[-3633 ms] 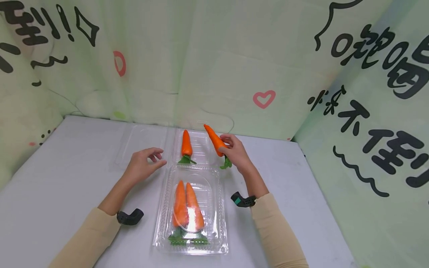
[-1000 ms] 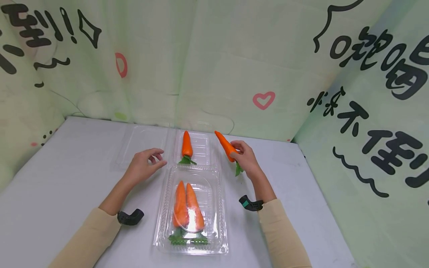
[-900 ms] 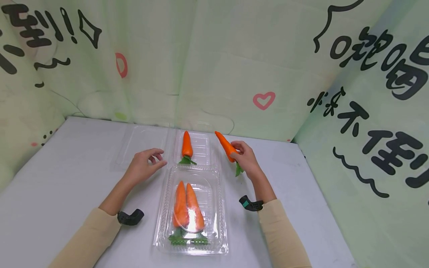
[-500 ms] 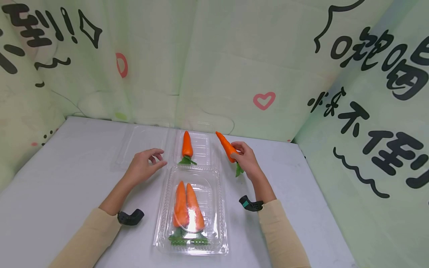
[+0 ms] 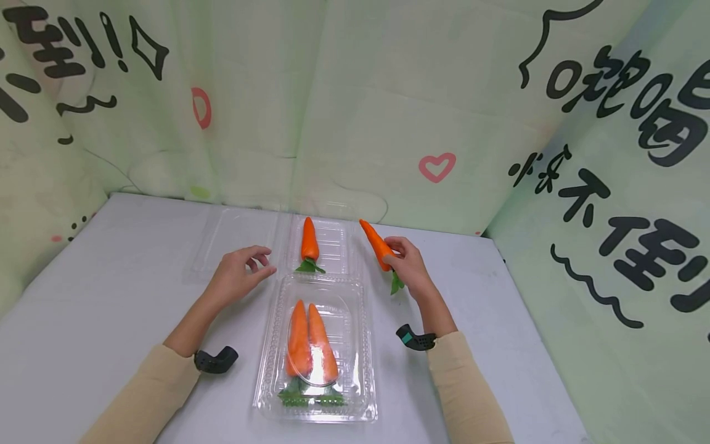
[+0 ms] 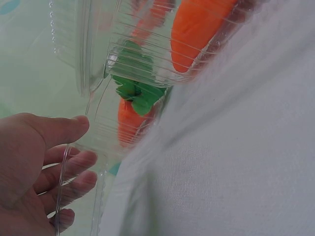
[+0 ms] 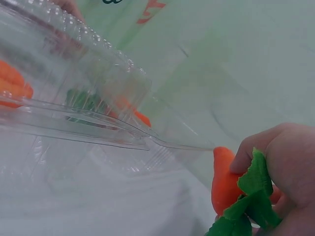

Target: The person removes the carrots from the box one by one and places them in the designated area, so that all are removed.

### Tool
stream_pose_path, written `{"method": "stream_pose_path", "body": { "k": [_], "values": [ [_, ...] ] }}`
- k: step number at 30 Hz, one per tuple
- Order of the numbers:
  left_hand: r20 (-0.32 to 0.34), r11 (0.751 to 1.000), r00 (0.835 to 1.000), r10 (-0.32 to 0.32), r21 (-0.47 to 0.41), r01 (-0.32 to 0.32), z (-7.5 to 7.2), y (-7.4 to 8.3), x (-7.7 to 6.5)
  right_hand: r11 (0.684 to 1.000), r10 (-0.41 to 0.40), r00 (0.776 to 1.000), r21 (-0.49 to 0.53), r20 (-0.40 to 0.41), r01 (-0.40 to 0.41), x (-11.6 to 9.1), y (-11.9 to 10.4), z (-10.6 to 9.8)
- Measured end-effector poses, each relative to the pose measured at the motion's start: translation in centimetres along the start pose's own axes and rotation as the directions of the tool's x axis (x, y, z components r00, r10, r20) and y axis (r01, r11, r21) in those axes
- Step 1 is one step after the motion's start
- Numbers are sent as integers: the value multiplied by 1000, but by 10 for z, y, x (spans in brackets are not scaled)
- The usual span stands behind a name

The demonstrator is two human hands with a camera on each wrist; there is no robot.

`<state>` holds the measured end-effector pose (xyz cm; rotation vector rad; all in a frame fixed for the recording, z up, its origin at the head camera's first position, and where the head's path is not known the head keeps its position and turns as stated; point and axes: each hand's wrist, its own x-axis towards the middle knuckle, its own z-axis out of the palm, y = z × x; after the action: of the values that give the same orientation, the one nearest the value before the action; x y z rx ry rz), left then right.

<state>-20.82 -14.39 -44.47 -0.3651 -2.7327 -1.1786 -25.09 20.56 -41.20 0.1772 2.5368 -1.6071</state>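
My right hand (image 5: 407,264) grips an orange toy carrot (image 5: 376,244) by its leafy end, tip pointing up and left. It is held just right of a clear plastic box (image 5: 334,250) at the back, whose lid (image 5: 235,237) is folded out to the left. Inside that box lies a single carrot (image 5: 309,239), leaves toward me. Loosely bent and holding nothing, the fingers of my left hand (image 5: 235,274) hover by the lid; in the left wrist view, thumb and fingers of the left hand (image 6: 44,172) stand apart near the clear lid edge.
Directly in front, a closed clear box (image 5: 357,382) holds two carrots (image 5: 299,342) side by side. Both boxes stand on a white-covered table (image 5: 471,296). Pale green printed curtains (image 5: 366,111) hang along the back and sides.
Since the oldest frame, my right hand has carried the carrot to the right and slightly toward me, from beside the open box's right edge. Over the last second it barely shifts; the left hand stays put.
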Motion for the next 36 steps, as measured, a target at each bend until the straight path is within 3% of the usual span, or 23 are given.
{"method": "stream_pose_path", "body": {
  "k": [18,36],
  "values": [
    [4,1000,1000,-2,-11,2,0,-1,-1,998,67,998,13,-4,-67,4,10,2],
    [-1,1000,1000,-16,-9,16,1,2,-1,997,59,997,-52,-52,-62,13,18,0]
  ]
}}
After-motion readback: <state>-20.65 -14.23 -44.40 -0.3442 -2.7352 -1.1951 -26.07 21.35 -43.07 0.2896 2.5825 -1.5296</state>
